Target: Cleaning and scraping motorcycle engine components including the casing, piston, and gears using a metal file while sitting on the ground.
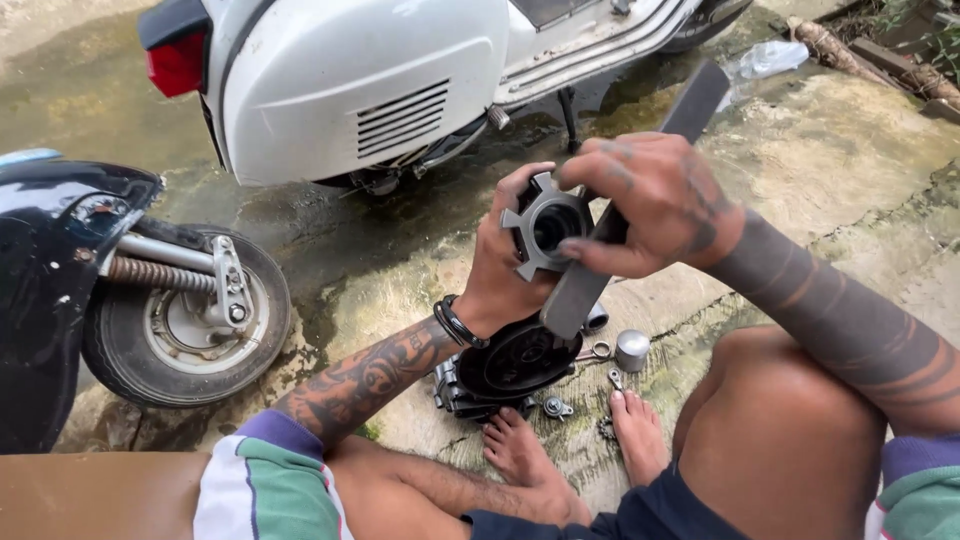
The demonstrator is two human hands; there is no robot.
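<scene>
Feet (560, 455) bare on wet concrete, directly below the grip, small loose parts just beside the toes: a silver cylinder (632, 350), bolts, a black round engine part (515, 358). Left hand (500, 275) closes its grip around the back of a grey star-shaped metal hub (547, 225), held up in the air, wrist bent back, forearm rising from the lower left. Right hand (655, 205) presses fingers together on a long flat dark bar (610, 235) laid slantwise across the hub's front, wrist arched over it. Risk, as I judge: the bar slips off the hub, or the hub drops onto the toes, since nothing braces it. Beyond the grip, white scooter (370, 80); far left, black scooter's wheel (190, 315).
</scene>
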